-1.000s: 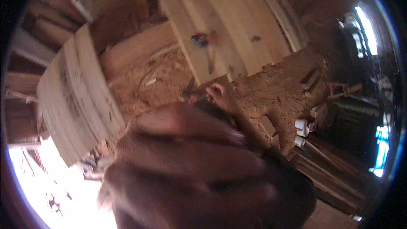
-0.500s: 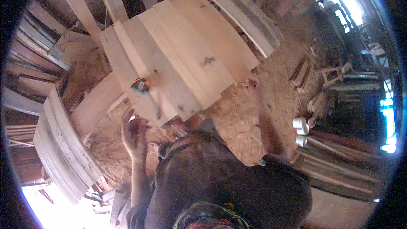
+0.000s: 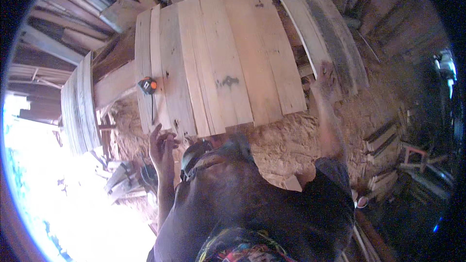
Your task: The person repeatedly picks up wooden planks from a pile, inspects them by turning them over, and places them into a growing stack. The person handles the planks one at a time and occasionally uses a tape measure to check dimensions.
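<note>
A row of pale wooden boards [image 3: 213, 63] lies side by side in front of me. On the boards at the left rests a black and orange tape measure [image 3: 147, 85], with a thin dark strip running from it toward me. My left hand [image 3: 163, 144] is at the near edge just below that strip, its fingers loosely bent and apart, holding nothing. To the right, a separate pair of weathered boards [image 3: 310, 22] has a dark streak along it. My right hand [image 3: 325, 81] reaches over the near left side of this pair, fingers apart though blurred; contact is unclear.
Another weathered board [image 3: 80, 106] lies across a support plank [image 3: 116, 90] at the left. Sawdust and shavings cover the ground [image 3: 276, 140]. Stacked planks [image 3: 73, 19] line the far left. A small wooden frame [image 3: 415, 157] and timber offcuts [image 3: 381, 138] are at the right.
The view has swung to the right. My right hand has moved from the row's near right corner to the separate weathered boards. My left hand stays by the near left edge.
</note>
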{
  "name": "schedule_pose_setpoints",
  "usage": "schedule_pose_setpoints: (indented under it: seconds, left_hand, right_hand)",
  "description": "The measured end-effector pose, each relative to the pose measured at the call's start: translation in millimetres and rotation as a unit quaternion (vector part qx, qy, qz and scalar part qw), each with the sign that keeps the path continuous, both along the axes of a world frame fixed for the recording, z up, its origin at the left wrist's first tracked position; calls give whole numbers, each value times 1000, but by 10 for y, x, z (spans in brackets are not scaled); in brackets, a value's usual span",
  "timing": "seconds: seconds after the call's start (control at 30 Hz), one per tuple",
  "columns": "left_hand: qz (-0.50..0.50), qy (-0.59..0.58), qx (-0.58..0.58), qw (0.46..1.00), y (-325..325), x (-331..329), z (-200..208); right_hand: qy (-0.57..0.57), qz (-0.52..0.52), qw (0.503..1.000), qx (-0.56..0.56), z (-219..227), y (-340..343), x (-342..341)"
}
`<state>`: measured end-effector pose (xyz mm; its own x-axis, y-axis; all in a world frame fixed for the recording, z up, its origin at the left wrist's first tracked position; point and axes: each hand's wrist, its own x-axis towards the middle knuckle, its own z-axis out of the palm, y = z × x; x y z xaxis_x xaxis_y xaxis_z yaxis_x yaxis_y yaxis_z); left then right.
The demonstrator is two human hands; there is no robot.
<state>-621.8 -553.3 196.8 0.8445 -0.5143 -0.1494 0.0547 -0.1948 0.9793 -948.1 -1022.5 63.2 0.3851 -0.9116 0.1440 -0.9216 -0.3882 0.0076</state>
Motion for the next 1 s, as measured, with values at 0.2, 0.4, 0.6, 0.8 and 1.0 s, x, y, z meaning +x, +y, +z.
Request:
schedule_pose_setpoints:
  seconds: [0.2, 0.4, 0.6, 0.8, 1.0]
  left_hand:
    - [30, 17, -28, 999, -145, -320, -33]
    - [32, 34, -52, 998, -154, -414, -118]
    - [46, 84, -92, 991, -46, -351, -65]
    - [41, 85, -76, 993, 238, 23, -196]
    - [37, 58, -134, 989, 640, 716, -284]
  right_hand:
    - [-17, 49, 997, -54, -14, -155, -80]
    - [-150, 4, 981, 120, 239, -242, -502]
    - [-416, -27, 883, 216, 461, 213, -635]
    - [-368, -78, 906, 195, 435, 822, -606]
    - [-382, -86, 898, 202, 841, 963, -383]
